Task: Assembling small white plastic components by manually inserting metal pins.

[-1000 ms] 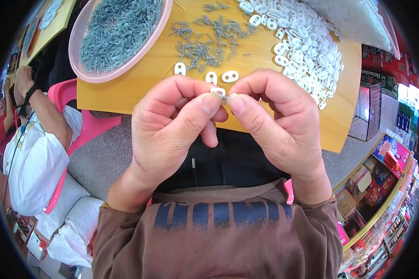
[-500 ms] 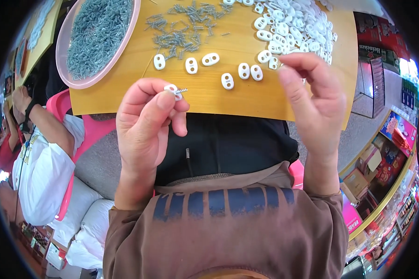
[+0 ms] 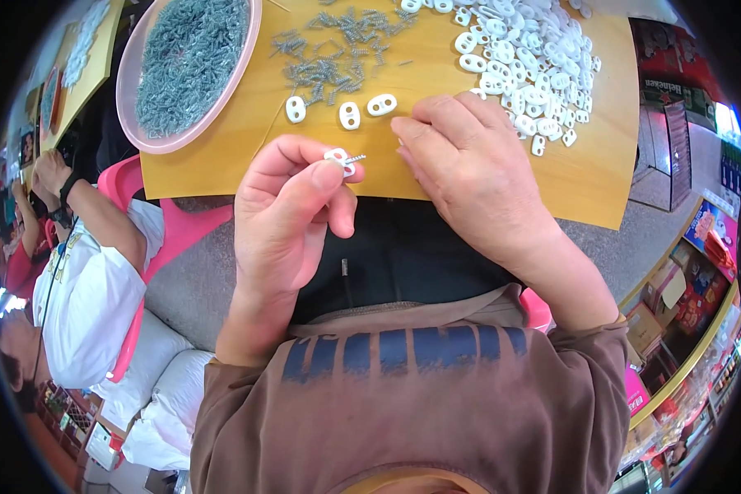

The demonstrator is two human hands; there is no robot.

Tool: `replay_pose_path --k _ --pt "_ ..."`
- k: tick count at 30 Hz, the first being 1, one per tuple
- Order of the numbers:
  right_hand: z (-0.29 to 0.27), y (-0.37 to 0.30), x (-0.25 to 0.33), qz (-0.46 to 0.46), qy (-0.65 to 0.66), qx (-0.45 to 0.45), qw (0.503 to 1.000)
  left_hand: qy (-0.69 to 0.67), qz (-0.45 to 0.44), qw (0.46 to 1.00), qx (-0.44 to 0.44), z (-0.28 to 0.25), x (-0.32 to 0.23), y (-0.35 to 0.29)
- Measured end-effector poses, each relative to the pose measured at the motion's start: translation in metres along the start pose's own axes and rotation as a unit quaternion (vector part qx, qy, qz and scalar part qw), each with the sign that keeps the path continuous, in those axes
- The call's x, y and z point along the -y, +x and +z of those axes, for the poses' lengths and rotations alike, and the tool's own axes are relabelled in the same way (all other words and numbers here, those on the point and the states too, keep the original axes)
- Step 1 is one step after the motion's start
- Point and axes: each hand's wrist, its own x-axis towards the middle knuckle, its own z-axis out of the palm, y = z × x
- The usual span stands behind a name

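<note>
Pinched between thumb and forefinger of my left hand (image 3: 292, 202) is a white oval two-hole cord lock piece (image 3: 335, 155). A thin metal spring (image 3: 356, 158) sticks out of its right side. My right hand (image 3: 477, 169) is palm down over the table's near part, its fingers bent and close together. Its fingertips are mostly hidden, and a speck of white shows by the thumb side. Beyond the hands lie three separate white two-hole pieces: a left one (image 3: 295, 109), a middle one (image 3: 350, 116) and a tilted one (image 3: 382, 104).
A pink basin (image 3: 123, 107) full of springs stands at the table's left. Loose springs (image 3: 337, 49) are scattered mid-table, and a heap of white two-hole pieces (image 3: 543, 66) covers the right. Another person's arm (image 3: 99, 206) and a pink chair (image 3: 185, 235) are at the left.
My right hand has moved left and turned palm down, covering the spot where several loose white pieces lay. The left hand still holds its piece; the view has shifted slightly.
</note>
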Motion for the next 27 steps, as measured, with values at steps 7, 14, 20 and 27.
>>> replay_pose_path --k 7,14,20,27 --pt "-0.006 0.000 -0.005 0.008 0.077 -0.053 0.996 -0.013 0.020 1.000 0.013 0.011 -0.002 0.002" --pt "-0.031 0.000 0.008 0.269 0.662 -0.066 0.696 0.006 0.040 0.998 0.045 0.024 -0.003 0.005" --pt "-0.030 -0.005 0.014 0.267 0.764 -0.029 0.587 0.033 0.051 0.997 0.053 0.035 -0.006 0.002" --pt "-0.035 -0.005 0.018 0.293 0.751 -0.035 0.590 0.030 0.040 0.997 0.053 0.039 -0.006 0.004"
